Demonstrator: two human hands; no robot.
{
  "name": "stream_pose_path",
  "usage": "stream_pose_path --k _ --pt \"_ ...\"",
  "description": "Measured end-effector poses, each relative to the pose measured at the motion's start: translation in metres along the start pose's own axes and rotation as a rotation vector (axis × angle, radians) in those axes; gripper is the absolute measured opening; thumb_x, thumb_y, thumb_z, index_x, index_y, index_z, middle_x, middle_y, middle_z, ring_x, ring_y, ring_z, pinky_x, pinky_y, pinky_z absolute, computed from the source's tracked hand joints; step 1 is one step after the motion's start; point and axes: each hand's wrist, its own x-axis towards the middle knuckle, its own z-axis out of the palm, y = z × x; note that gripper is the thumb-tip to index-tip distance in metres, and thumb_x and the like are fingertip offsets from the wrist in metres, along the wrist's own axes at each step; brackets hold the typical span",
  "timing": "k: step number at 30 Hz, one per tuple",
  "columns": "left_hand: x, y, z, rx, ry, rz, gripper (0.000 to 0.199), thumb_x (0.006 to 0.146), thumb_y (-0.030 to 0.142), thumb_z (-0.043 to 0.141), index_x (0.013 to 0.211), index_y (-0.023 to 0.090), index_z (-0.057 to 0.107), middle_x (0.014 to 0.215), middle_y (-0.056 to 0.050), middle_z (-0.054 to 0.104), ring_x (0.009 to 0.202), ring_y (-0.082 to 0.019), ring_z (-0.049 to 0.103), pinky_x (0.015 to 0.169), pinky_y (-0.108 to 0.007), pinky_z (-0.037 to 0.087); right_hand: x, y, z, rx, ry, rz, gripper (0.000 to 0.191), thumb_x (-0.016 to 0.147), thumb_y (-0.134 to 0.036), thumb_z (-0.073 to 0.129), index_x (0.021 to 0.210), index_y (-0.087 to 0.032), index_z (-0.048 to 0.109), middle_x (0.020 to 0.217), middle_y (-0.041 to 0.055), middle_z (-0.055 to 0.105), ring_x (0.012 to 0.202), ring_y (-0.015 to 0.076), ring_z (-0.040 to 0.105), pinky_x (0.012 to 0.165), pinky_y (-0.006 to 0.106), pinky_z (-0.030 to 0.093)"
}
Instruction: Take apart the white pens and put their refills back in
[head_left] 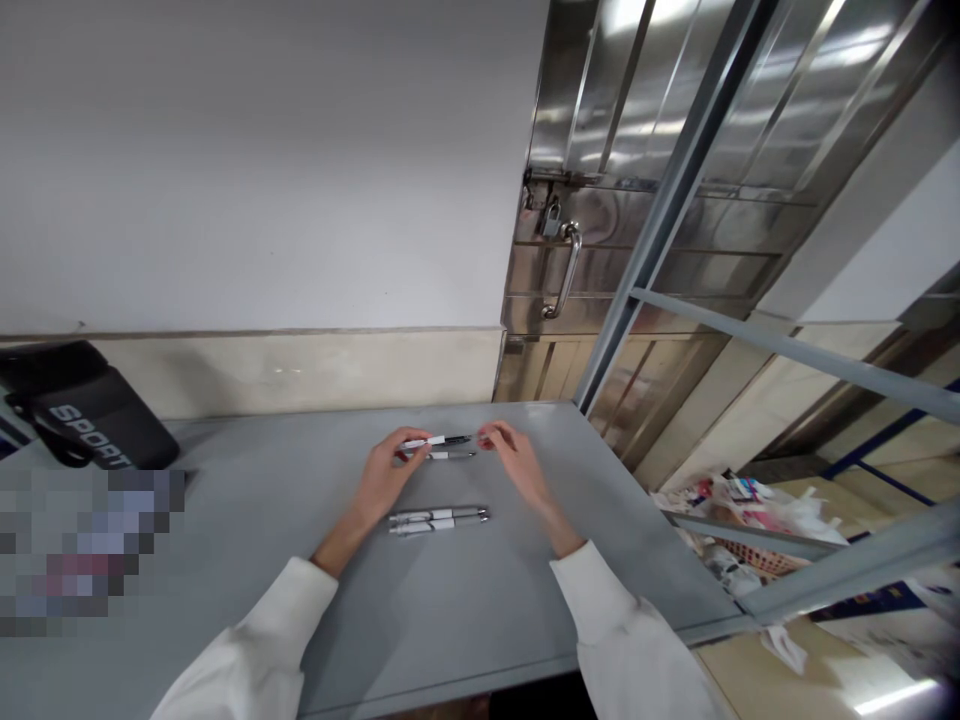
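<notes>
A: Start with the big thing. Your grey table (pixel 420 600) carries everything, and both your hands meet near its far edge.

B: And what am I holding?

A: Your left hand (pixel 384 477) has its fingers closed on the white end of a pen (pixel 437 440), lifted just off the table. Your right hand (pixel 517 460) pinches the dark tip end of the same pen, so it spans between your two grips.

B: Which step would you call this?

A: I'd judge you're working the pen's end, pulling or fitting a cap or tip. The next move likely calls for a straight pull or push along the barrel, with the left grip held firm.

B: Anything else close by?

A: A second pen (pixel 452 455) lies just under the held one, and two more pens (pixel 439 518) lie side by side, nearer to you than your grip.

B: What can't you make out?

A: Whether a cap is on or off; the tip is too small, and your right fingertips cover it. The black bag (pixel 90 410), far left of your grip, is cut off at the frame.
</notes>
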Motion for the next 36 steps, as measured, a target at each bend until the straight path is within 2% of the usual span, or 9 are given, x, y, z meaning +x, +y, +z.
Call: stream_pose_path --k 6,9,12,15,18,21,28,36 --pt "0.0 0.004 -0.001 -0.02 -0.047 0.007 0.024 0.089 0.042 0.057 0.1 0.024 0.069 0.102 -0.001 0.072 0.093 -0.018 0.065 0.074 -0.025 0.047 -0.011 -0.016 0.008 0.0 -0.18 -0.056 0.034 0.089 -0.051 0.053 0.08 -0.021 0.067 0.078 0.0024 0.07 0.076 0.0189 0.066 0.078 0.031 0.049" --pt "0.001 0.007 -0.004 -0.033 -0.044 0.004 0.027 0.089 0.044 0.057 0.101 0.023 0.069 0.102 -0.002 0.072 0.096 -0.02 0.065 0.076 -0.025 0.048 -0.012 -0.023 0.007 0.012 -0.193 -0.084 0.035 0.09 -0.051 0.053 0.078 -0.021 0.066 0.075 0.0014 0.067 0.074 0.0175 0.063 0.075 0.029 0.048" --pt "0.002 0.006 -0.007 -0.031 -0.028 -0.003 0.029 0.089 0.046 0.056 0.102 0.023 0.069 0.105 -0.002 0.072 0.097 -0.02 0.064 0.078 -0.026 0.048 -0.01 -0.023 0.003 -0.007 -0.13 -0.09 0.038 0.09 -0.052 0.052 0.073 -0.02 0.064 0.069 0.0009 0.064 0.069 0.0169 0.061 0.072 0.029 0.047" --pt "0.005 0.001 -0.012 -0.012 0.016 -0.035 0.031 0.089 0.046 0.055 0.103 0.023 0.069 0.106 -0.003 0.072 0.097 -0.021 0.064 0.076 -0.027 0.047 -0.005 -0.019 -0.002 -0.009 -0.004 -0.091 0.039 0.09 -0.054 0.051 0.073 -0.02 0.063 0.069 0.002 0.065 0.068 0.0178 0.061 0.071 0.03 0.046" --pt "0.008 -0.006 -0.017 0.018 0.077 -0.077 0.032 0.088 0.047 0.054 0.103 0.022 0.068 0.107 -0.004 0.072 0.095 -0.021 0.065 0.074 -0.027 0.047 -0.002 -0.016 -0.007 -0.013 0.125 -0.117 0.037 0.089 -0.055 0.051 0.08 -0.021 0.064 0.076 0.0046 0.068 0.074 0.0202 0.064 0.074 0.032 0.047" --pt "0.008 -0.009 -0.018 0.026 0.081 -0.079 0.033 0.088 0.048 0.054 0.104 0.022 0.068 0.106 -0.003 0.072 0.094 -0.02 0.065 0.075 -0.027 0.047 -0.003 -0.019 -0.01 -0.033 0.198 -0.178 0.032 0.088 -0.052 0.054 0.09 -0.022 0.064 0.082 0.0059 0.07 0.081 0.0222 0.065 0.079 0.034 0.048" --pt "0.001 -0.003 -0.008 0.048 -0.085 0.0 0.03 0.09 0.047 0.054 0.1 0.024 0.068 0.102 -0.003 0.072 0.091 -0.02 0.064 0.073 -0.026 0.046 -0.007 -0.023 -0.003 -0.07 0.22 -0.279 0.026 0.088 -0.046 0.057 0.093 -0.022 0.063 0.089 0.0054 0.068 0.081 0.0206 0.063 0.081 0.035 0.049" --pt "0.0 -0.002 -0.005 0.06 -0.111 0.012 0.025 0.09 0.042 0.054 0.101 0.025 0.069 0.1 -0.001 0.072 0.082 -0.018 0.064 0.07 -0.026 0.046 -0.009 -0.024 -0.001 -0.087 0.216 -0.281 0.027 0.087 -0.051 0.057 0.093 -0.026 0.063 0.095 0.0078 0.069 0.084 0.0242 0.064 0.084 0.039 0.05"
